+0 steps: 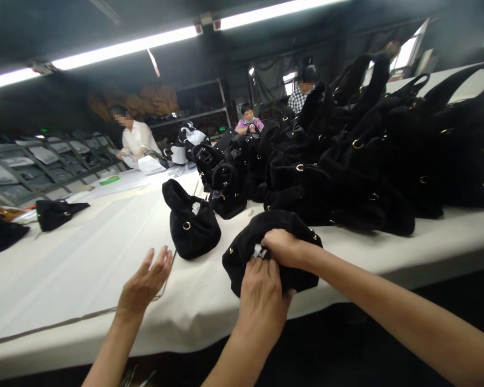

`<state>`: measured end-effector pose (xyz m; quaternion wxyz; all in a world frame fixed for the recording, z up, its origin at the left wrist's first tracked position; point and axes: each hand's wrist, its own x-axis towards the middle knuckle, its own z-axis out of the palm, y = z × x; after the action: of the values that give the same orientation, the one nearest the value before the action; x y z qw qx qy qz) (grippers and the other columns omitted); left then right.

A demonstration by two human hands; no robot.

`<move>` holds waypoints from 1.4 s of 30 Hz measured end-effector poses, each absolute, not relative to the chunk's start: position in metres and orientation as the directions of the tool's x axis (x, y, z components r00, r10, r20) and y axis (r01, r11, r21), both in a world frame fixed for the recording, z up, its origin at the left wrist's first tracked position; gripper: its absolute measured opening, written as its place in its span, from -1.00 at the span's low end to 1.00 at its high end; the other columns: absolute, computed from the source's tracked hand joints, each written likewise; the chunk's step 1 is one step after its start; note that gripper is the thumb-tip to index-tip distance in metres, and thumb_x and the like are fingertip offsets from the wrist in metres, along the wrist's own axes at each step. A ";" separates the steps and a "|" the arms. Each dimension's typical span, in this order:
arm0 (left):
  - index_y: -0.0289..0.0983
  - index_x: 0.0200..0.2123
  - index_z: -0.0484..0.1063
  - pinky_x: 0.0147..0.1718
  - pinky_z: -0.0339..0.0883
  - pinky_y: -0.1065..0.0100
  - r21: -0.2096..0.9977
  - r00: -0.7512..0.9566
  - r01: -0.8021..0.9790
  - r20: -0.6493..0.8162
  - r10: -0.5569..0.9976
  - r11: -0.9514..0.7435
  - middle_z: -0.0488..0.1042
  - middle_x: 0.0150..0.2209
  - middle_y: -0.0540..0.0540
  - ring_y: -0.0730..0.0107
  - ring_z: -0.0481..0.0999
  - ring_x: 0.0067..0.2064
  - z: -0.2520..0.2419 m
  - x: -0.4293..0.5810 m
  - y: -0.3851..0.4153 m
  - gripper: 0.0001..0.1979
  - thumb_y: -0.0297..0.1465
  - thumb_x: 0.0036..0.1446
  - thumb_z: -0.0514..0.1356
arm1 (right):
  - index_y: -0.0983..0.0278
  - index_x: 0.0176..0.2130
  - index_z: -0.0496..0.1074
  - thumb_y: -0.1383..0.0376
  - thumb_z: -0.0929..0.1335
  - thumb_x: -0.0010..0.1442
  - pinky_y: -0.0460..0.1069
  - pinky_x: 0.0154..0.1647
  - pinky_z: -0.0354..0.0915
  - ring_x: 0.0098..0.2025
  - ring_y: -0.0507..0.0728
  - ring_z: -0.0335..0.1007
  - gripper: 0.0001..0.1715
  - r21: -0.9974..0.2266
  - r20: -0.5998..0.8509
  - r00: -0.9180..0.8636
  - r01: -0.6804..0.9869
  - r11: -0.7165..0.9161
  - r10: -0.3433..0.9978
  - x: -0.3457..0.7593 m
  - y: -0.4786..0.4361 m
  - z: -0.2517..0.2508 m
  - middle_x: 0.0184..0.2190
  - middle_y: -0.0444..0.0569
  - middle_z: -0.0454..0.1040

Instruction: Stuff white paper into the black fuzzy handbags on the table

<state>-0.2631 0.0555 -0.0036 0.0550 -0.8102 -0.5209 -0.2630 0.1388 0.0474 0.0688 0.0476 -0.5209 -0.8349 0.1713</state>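
My left hand [262, 285] is at the opening of a black handbag [242, 242] that lies on the table. Its fingers go into the opening and the thumb stays outside, closed on the bag. From the right, my right hand [284, 247] grips the bag's opening edge with curled fingers. Something shiny and pale [260, 251] shows between both hands; I cannot make out what it is. Small gold fittings sit on the bag's sides. A second black handbag [196, 231] with a gold ring stands just left of it, touched by neither hand.
Another person's hand [143, 282] reaches in from the left, fingers spread. A large heap of black handbags [347, 177] fills the right. More black bags [56, 214] lie far left on the cloth-covered table [84, 258]. Several people work behind, one in a white shirt [139, 141].
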 end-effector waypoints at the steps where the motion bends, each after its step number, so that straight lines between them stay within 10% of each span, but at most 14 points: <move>1: 0.04 -0.05 0.38 0.40 -0.01 -0.18 0.147 0.322 0.888 0.475 0.819 -0.435 0.44 0.15 0.17 0.20 0.19 0.38 -0.003 -0.271 0.053 -0.68 -0.37 0.37 -0.12 | 0.49 -0.25 0.58 0.53 0.35 0.11 0.05 -0.15 0.36 -0.13 0.35 0.53 -0.79 -0.297 -0.161 -0.486 0.854 0.428 0.859 0.139 0.055 0.076 -0.24 0.28 0.58; 11: -0.04 -0.39 0.39 0.21 0.09 -0.36 0.562 0.086 0.701 0.543 0.835 -0.438 0.40 -0.41 -0.16 -0.09 0.49 -0.09 0.001 -0.280 0.077 -0.28 0.38 -0.04 -0.23 | 0.32 -0.10 0.52 0.43 0.26 0.26 -0.02 -0.17 0.27 -0.13 0.20 0.50 -0.71 -0.367 0.037 -0.593 0.740 0.563 0.804 0.179 0.016 0.095 -0.14 0.06 0.57; 18: -0.10 -0.26 0.42 -0.03 0.45 0.07 0.544 0.173 0.711 0.481 0.860 -0.447 0.46 -0.34 -0.12 0.08 0.52 -0.05 0.046 -0.121 0.029 -0.78 -0.12 0.11 0.23 | 0.35 0.12 0.43 0.40 0.36 0.21 -0.01 -0.01 0.27 0.05 0.24 0.43 -0.53 -0.463 -0.123 -0.655 0.703 0.541 0.746 0.192 0.020 0.103 0.06 0.09 0.49; 24: -0.18 -0.14 0.52 -0.16 0.46 0.34 0.512 0.565 0.624 0.228 0.793 -0.591 0.53 -0.30 -0.09 0.26 0.55 -0.18 0.081 -0.032 0.017 -0.77 -0.46 0.09 0.26 | 0.36 0.00 0.51 0.48 0.41 0.18 -0.08 0.03 0.29 0.00 0.12 0.46 -0.64 -0.710 0.048 -0.708 0.472 0.523 0.705 0.205 0.023 0.092 -0.02 -0.01 0.53; 30: -0.19 -0.14 0.52 -0.20 0.36 0.37 0.315 0.564 0.660 0.392 0.727 -0.682 0.46 -0.19 -0.10 0.34 0.50 -0.18 0.098 -0.012 -0.010 -0.71 -0.58 0.26 0.05 | 0.33 -0.25 0.47 0.51 0.37 0.26 -0.07 -0.13 0.25 -0.13 0.09 0.40 -0.88 -0.478 0.264 -0.681 0.522 0.706 0.683 0.210 0.003 0.096 -0.22 -0.07 0.47; 36: -0.20 -0.08 0.46 0.07 0.34 0.27 0.317 0.735 0.626 0.067 0.675 -0.712 0.52 -0.05 -0.09 0.23 0.49 0.03 0.102 -0.018 -0.013 -0.85 -0.40 0.28 0.18 | 0.35 -0.22 0.41 0.45 0.28 0.36 0.04 -0.05 0.19 -0.15 0.15 0.33 -0.88 -0.163 0.370 -0.737 0.547 0.821 0.565 0.216 -0.015 0.082 -0.20 0.01 0.46; 42: -0.23 -0.14 0.43 0.04 0.33 0.35 0.351 0.808 0.527 0.075 0.585 -0.774 0.48 -0.07 -0.07 0.32 0.46 0.02 0.106 -0.017 -0.010 -0.80 -0.59 0.25 0.12 | 0.24 -0.14 0.43 0.45 0.32 0.28 0.00 -0.09 0.26 -0.12 0.15 0.39 -0.84 -0.326 0.217 -0.751 0.546 0.772 0.623 0.226 -0.022 0.088 -0.19 -0.06 0.51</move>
<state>-0.0173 -0.0097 0.1056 -0.1588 -0.9374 -0.2965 -0.0901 0.2259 -0.0219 0.0882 0.1585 -0.3151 -0.9278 0.1219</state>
